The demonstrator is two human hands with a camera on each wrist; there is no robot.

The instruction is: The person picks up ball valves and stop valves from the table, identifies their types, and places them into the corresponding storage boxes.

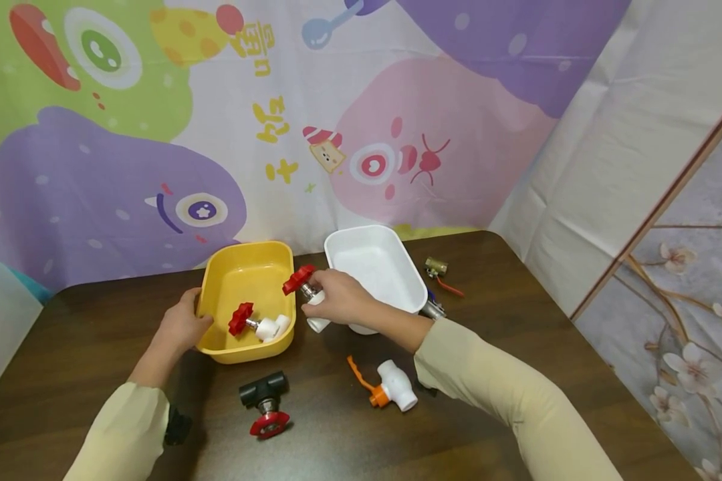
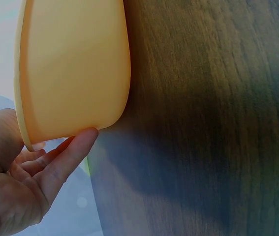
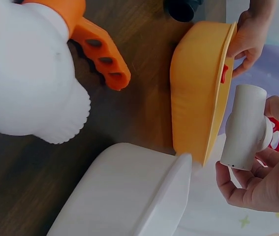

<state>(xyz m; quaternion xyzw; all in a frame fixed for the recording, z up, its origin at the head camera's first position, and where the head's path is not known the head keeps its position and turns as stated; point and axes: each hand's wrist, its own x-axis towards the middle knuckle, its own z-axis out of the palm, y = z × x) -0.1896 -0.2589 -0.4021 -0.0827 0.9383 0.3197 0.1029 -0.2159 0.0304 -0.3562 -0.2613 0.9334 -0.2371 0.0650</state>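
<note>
My right hand [image 1: 340, 297] grips a white stop valve [image 3: 245, 128] with a red handwheel [image 1: 299, 279]. It is held in the air between the two bins, beside the yellow bin's right rim. My left hand [image 1: 183, 323] holds the left side of the yellow bin [image 1: 247, 252], with fingers against the outer wall [image 2: 77, 73]. Inside that bin lies another white stop valve [image 1: 267, 329] with a red handwheel. The white bin [image 1: 367, 257] stands to the right, partly hidden by my right hand and forearm.
In front lie a black valve [image 1: 267, 401] with a red handwheel and a white ball valve [image 1: 396, 385] with an orange lever. A brass valve [image 1: 436, 266] with a red lever and a metal valve [image 1: 433, 309] sit right of the white bin. A patterned cloth hangs behind the table.
</note>
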